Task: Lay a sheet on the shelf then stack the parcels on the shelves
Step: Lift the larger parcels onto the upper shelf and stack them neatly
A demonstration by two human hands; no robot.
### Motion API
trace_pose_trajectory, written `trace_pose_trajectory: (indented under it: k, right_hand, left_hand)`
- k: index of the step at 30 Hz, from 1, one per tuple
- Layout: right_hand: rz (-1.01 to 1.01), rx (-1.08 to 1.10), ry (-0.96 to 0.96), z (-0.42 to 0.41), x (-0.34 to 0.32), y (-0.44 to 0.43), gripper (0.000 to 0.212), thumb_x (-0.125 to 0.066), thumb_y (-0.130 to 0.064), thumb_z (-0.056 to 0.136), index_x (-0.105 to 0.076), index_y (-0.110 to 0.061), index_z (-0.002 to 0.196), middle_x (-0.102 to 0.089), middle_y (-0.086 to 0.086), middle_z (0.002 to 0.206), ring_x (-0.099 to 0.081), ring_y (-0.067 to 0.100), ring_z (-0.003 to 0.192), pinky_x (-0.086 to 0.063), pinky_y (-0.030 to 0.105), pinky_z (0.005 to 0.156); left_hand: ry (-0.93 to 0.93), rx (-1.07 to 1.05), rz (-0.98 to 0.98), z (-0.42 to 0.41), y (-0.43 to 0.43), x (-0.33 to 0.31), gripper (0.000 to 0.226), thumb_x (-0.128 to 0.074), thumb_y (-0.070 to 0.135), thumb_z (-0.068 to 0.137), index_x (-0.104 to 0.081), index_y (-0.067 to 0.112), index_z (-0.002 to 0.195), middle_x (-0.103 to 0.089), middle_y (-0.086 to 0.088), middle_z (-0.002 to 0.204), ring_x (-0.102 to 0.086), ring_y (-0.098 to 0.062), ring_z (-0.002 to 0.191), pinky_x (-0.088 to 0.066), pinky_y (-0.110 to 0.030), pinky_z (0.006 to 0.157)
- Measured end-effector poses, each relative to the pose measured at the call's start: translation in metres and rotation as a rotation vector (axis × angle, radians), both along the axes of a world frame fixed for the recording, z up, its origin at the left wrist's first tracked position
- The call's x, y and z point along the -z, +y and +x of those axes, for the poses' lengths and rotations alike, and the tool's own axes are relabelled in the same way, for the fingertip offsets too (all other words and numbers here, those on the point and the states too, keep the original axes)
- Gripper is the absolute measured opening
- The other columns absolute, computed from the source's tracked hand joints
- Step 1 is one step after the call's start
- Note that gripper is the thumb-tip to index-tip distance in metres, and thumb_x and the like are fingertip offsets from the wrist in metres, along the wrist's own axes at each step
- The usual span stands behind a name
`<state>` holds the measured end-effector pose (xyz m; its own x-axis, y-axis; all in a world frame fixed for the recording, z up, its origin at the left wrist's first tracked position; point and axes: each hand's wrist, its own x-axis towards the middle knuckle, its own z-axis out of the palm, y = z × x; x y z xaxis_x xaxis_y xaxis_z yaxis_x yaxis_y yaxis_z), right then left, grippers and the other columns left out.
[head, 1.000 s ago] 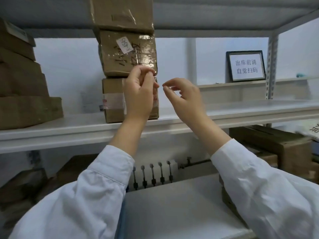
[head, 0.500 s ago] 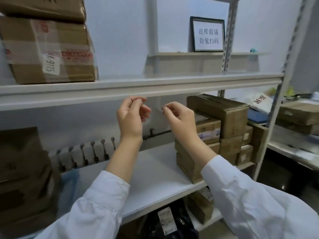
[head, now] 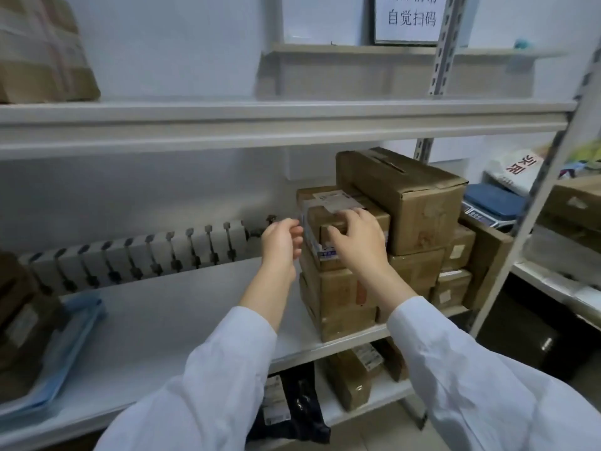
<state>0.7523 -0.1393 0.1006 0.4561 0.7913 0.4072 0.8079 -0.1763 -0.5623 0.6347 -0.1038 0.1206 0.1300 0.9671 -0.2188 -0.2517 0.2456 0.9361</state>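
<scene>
A stack of brown cardboard parcels [head: 338, 294] stands on the right part of the middle shelf [head: 182, 323], whose surface is white. On top of the stack lies a small taped parcel [head: 325, 203] with a white label, beside a bigger box [head: 419, 196]. My right hand [head: 356, 244] lies on the small parcel's front, fingers spread over its top edge. My left hand [head: 281, 239] hovers just left of that parcel, fingers loosely curled and holding nothing. A blue sheet [head: 65, 336] lies at the shelf's left end under brown parcels [head: 19, 320].
The upper shelf [head: 260, 125] carries a taped parcel [head: 39, 53] at its left. A radiator [head: 130, 255] runs along the wall behind the middle shelf. On the lower shelf lie parcels [head: 354, 375] and a black bag [head: 299, 408]. A blue scale [head: 491, 203] sits at the right.
My view has dropped from the upper shelf to the middle one. Both hands came down and right; the right hand has landed on the small top parcel.
</scene>
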Motion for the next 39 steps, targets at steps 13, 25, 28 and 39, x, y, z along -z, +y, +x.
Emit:
trace_pose_trajectory:
  k: [13,25,28,39]
  right_hand:
    - [0.017,-0.265,-0.105,0.049,0.017,-0.002,0.049,-0.052,-0.009,0.084,-0.052,-0.015,0.132,-0.047,0.004,0.135,-0.033,0.023,0.132,-0.019,0.042,0.115]
    - [0.217,-0.359,-0.033,0.023,0.018,0.007,0.03,-0.052,-0.009,0.086,-0.064,-0.012,0.113,-0.058,0.002,0.111,-0.051,0.019,0.11,-0.044,0.041,0.098]
    - [0.376,-0.197,0.173,0.026,0.016,0.01,0.026,-0.052,-0.014,0.089,-0.064,-0.015,0.113,-0.057,0.001,0.115,-0.051,0.017,0.111,-0.043,0.039,0.099]
    - [0.153,0.563,1.16,0.021,0.051,0.016,0.065,-0.071,-0.022,0.079,-0.032,-0.017,0.131,-0.026,0.014,0.143,-0.032,0.034,0.129,-0.032,0.043,0.108]
  left_hand:
    - [0.096,0.224,-0.201,0.051,-0.005,0.009,0.045,-0.053,0.057,0.086,-0.055,0.012,0.085,-0.065,-0.005,0.052,-0.061,-0.022,0.059,-0.043,-0.031,0.049]
    - [-0.096,0.136,-0.185,0.028,0.007,0.02,0.025,-0.057,0.039,0.087,-0.06,0.014,0.086,-0.065,-0.011,0.076,-0.059,-0.023,0.075,-0.05,-0.033,0.067]
    - [-0.124,0.063,-0.192,0.012,0.017,0.023,0.03,-0.054,0.046,0.084,-0.06,0.017,0.087,-0.063,-0.011,0.089,-0.057,-0.025,0.085,-0.048,-0.037,0.077]
    - [-0.333,-0.051,-0.209,-0.036,0.032,0.043,0.036,-0.046,0.051,0.085,-0.061,0.019,0.09,-0.063,-0.011,0.098,-0.055,-0.03,0.092,-0.039,-0.049,0.095]
